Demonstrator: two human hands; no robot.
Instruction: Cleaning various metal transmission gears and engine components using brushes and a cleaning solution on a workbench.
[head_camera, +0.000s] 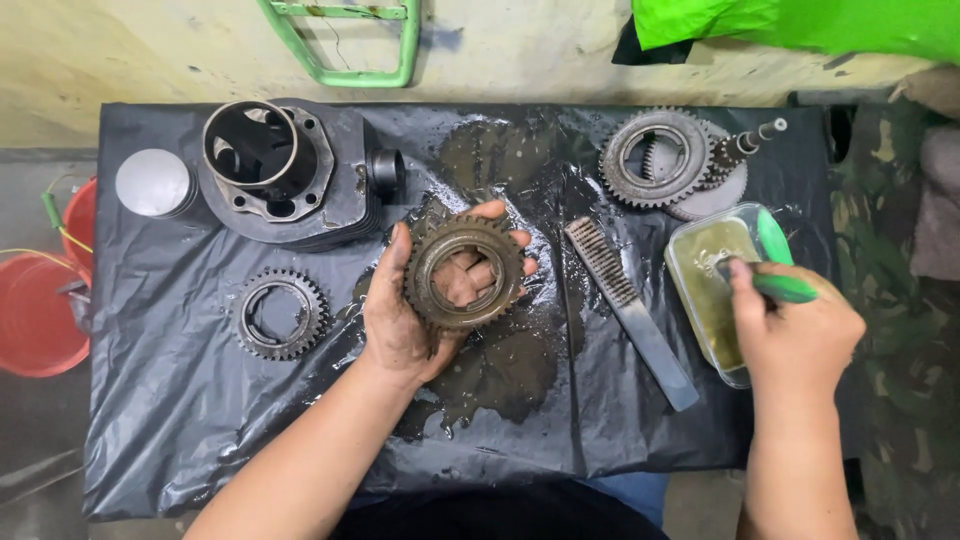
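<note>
The left hand (400, 320) holds a rusty gear (464, 272) above the middle of the black sheet (160, 420). Thumb and fingertips curl round its toothed rim, and the palm shows through the bore. The sheet beneath is wet and stained.

The right hand (795, 335) is closed round a green-handled brush (780, 265), whose head dips into a clear tub (712, 295) of murky yellow-green liquid at the sheet's right edge. No label shows on the tub.

A wire brush (630, 310) lies diagonally between gear and tub, touching neither. A second gear (281, 313) lies flat left of the left hand, well apart. A dark cylinder block (290, 175) sits at the far left, with a grey piston (153, 183) just beside it near the corner. At the far right, a gear cluster (660, 160) rests on a shaft (750, 140).

Off the sheet: red buckets (40, 310) at left, a green frame (350, 40) beyond the far edge, a green bag (800, 25) at upper right.
</note>
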